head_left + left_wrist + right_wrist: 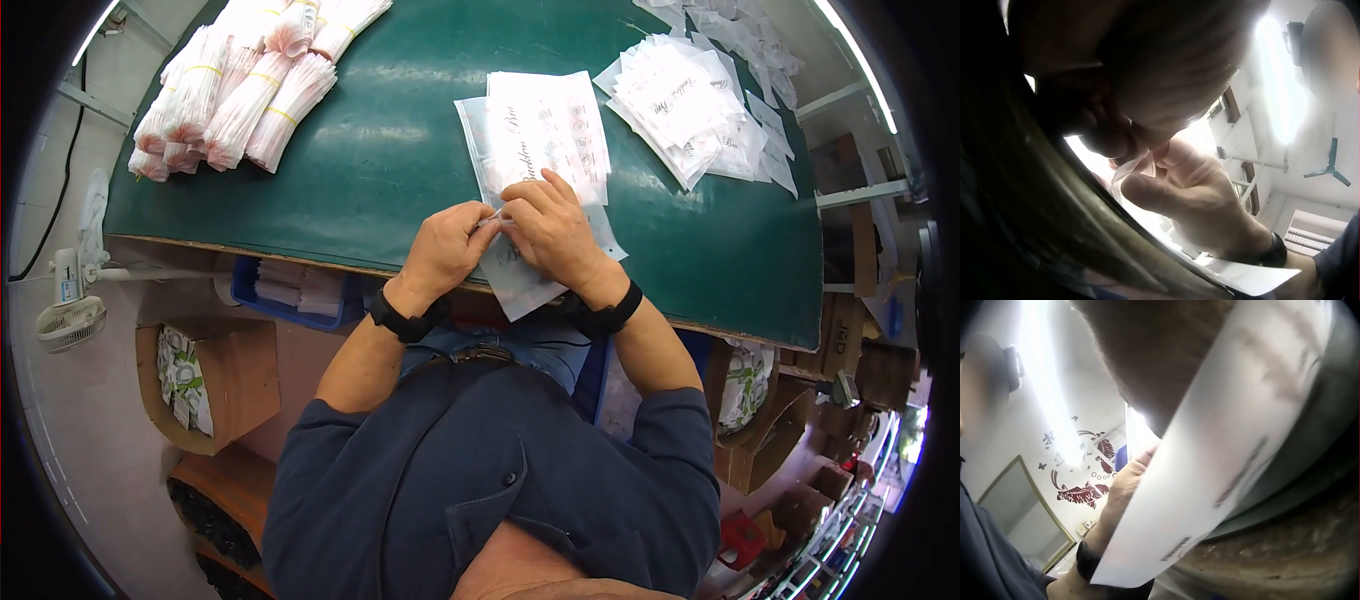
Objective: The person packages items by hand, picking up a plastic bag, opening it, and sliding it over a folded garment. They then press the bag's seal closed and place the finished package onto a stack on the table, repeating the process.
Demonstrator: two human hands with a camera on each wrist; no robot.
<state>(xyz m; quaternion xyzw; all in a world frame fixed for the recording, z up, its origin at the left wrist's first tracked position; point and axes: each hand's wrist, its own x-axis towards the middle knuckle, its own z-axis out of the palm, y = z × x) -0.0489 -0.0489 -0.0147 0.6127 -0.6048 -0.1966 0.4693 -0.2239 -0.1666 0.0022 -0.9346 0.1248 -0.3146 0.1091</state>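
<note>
A frosted translucent plastic bag (522,287) hangs over the table's front edge, beneath both hands. My left hand (446,245) pinches its upper edge between thumb and fingers. Close beside it, my right hand (556,228) pinches the same edge, with some fingers raised. In the left wrist view the right hand (1191,200) grips a thin clear strip of the bag. The bag (1179,469) spans the right wrist view as a pale sheet with dark print. Just beyond the hands lies a small pile of white printed bags (548,125) with script lettering.
Rolled bundles of white bags (235,90) tied with yellow bands lie at the table's back left. A loose heap of printed bags (680,105) spreads at the right on the green table (400,120). Below stand a blue bin (290,315) and cardboard boxes (240,385).
</note>
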